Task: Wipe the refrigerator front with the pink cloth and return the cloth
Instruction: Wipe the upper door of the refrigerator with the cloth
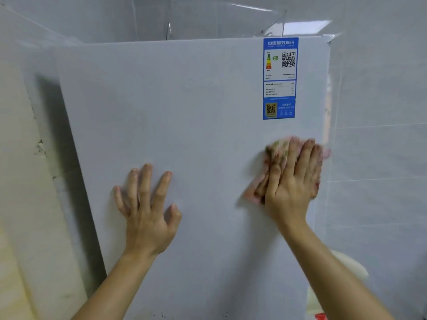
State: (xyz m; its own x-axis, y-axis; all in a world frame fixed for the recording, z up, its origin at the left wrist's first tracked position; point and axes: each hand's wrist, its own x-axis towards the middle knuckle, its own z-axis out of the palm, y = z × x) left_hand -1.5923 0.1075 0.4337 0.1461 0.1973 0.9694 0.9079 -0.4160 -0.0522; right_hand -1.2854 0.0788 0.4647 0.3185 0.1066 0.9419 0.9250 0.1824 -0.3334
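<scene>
Forearms rise from the lower edge of the view, both reaching to the refrigerator front (196, 112). Nearest finding: a scatter of dark specks (161, 316) low on the door, well below where the cloth now sits.

Left grip (145, 211): fingers apart and straight, holding nothing, fingertips set against the bare door left of centre. I judge it a brace.

Right grip (291, 181): fingers straight and close together, laid flat, pressing the pink cloth (276, 151) against the door near its right edge, just below the blue energy label (279, 78). No finger curls round the cloth; pressure alone holds it there.

Cloth location: between my right palm and the door, bunched, with edges showing above the fingertips and at the lower left of the palm. Its right fringe is blurred.

Handling assessment: the cloth looks light, soft and limp, with no stiffness of its own. On this smooth upright panel I expect it to slide easily, and to drop if the pressure lifts. Recommended hold for wiping: flat palm over its middle. For carrying it back: a pinch on a bunched fold, not a loose corner. The label's edges may catch, so care is advised there.

Beyond the door, to the right: a pale tiled wall (381, 112).
</scene>
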